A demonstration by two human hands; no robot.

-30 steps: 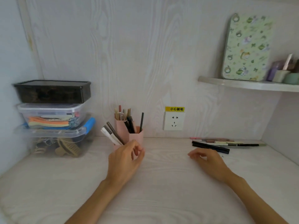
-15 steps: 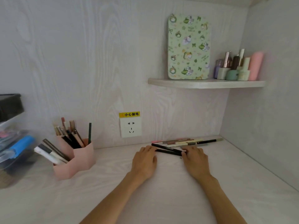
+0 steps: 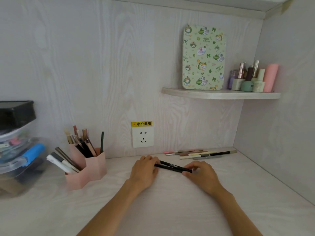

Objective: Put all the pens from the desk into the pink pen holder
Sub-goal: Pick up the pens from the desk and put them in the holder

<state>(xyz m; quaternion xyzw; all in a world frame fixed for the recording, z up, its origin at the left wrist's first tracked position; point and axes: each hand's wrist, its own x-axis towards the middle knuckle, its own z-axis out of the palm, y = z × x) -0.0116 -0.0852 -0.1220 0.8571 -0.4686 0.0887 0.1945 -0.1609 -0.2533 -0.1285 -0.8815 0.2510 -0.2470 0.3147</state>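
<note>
Looking down at a pale wood-grain desk (image 3: 170, 201) set in a corner alcove, I am seeing matching panelled walls, a white socket (image 3: 142, 137) under a yellow label at centre frame, and a small shelf (image 3: 219, 94) in the upper right carrying a green patterned board (image 3: 203, 57) and a cluster of small cosmetic bottles (image 3: 252, 79). Stacked plastic boxes (image 3: 17, 143) are sitting at the left edge. Two black pens (image 3: 173, 166) are lying crossed at a shallow angle in the middle of the frame, and both hands are resting on the desk at their ends: my left hand (image 3: 144, 169) is curling its fingers over the left ends, my right hand (image 3: 200, 172) is pinching lightly at the right tips, though I cannot tell how firmly either is gripping. Behind them, near the back wall, a loose row of pens (image 3: 199, 153) is lying flat; I am counting roughly six, but they overlap. The pink pen holder (image 3: 92, 169) is standing in the lower left, well apart from the hands, already holding many pens.
</note>
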